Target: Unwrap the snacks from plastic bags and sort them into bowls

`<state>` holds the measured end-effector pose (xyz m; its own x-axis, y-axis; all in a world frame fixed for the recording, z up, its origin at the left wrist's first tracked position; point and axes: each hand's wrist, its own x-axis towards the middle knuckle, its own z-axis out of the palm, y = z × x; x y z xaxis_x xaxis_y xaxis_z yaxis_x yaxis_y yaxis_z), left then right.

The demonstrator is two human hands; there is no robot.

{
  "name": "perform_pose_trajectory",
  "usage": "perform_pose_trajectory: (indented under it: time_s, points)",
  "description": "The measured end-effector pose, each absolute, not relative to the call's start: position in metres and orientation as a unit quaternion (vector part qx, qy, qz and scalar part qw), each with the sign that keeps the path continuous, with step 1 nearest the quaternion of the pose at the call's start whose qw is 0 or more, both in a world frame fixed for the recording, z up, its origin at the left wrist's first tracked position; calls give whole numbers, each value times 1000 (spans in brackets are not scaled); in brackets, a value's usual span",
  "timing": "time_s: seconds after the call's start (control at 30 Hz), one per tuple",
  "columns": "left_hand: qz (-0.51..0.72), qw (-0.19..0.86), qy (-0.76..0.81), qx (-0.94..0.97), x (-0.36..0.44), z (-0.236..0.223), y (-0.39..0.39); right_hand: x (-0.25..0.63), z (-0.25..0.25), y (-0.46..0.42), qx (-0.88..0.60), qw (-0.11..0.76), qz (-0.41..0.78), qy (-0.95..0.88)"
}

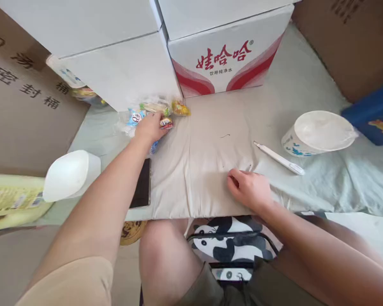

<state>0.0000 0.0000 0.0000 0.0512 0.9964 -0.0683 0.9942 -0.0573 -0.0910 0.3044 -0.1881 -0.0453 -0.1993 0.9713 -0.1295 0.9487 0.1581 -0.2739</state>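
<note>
My left hand [150,127] reaches into a small pile of wrapped snacks at the foot of the white boxes. Between its thumb and fingers is a small red-and-yellow snack packet [166,123]. A green-and-clear packet [156,109], a yellow packet [181,108] and a blue-and-white packet [135,117] lie around the fingers, and a blue wrapper [154,146] shows below the hand. Near the table's front edge, my right hand [249,188] rests on the cloth with its fingers curled in, holding nothing visible. A white box cutter [279,158] lies beyond it to the right.
A paper tub [298,142] stands at the right beside a blue box [375,112]. On the left are a white plastic container [91,172], a yellow bottle [15,197] and a dark phone [142,187] partly under my forearm. White cartons [226,63] line the back of the cloth-covered table [210,144].
</note>
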Motion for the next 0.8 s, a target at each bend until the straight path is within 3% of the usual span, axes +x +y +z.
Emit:
perform_pose_trajectory:
  time_s: [0.2,0.33,0.43,0.53,0.67,0.8]
  points:
    - [36,-35,-702,-710,8,7,-8,305,-43,-188,-618,57,157,-768]
    - [-78,-88,-700,-704,22,15,-21,310,-41,-190,-601,77,187,-773]
    - [-272,-227,-663,-660,46,20,-45,317,-40,-191,-592,119,251,-756]
    - [-410,-447,-565,-559,87,19,-87,325,-42,-191,-550,247,371,-706]
    - [-333,-607,-492,-528,151,5,-147,333,-45,-188,-425,427,538,-589]
    - [-253,-533,-516,-621,161,-5,-166,336,-43,-186,-439,422,586,-534]
